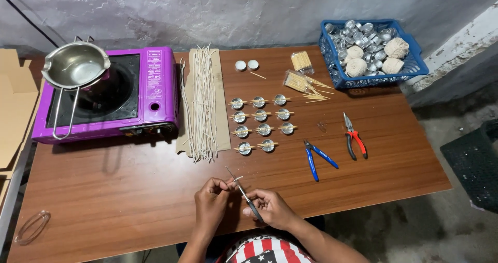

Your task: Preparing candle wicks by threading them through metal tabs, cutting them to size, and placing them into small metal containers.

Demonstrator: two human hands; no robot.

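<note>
At the table's front edge my left hand [211, 198] pinches a short piece of white wick [236, 179] between its fingertips. My right hand [270, 208] grips a pair of slim scissors [243, 190], whose blades point up and left to the wick. Just beyond the hands, several small metal cups [262, 123] stand in rows, each with a wooden stick laid across its rim. A bundle of long white wicks [201, 104] lies on a strip of cardboard to their left.
A purple portable stove [150, 94] with a steel pouring pot [75, 65] sits far left. A blue basket [415, 60] of metal cups and string balls stands far right. Blue cutters [316, 156], red pliers [354, 137] and loose toothpicks [306, 84] lie on the right.
</note>
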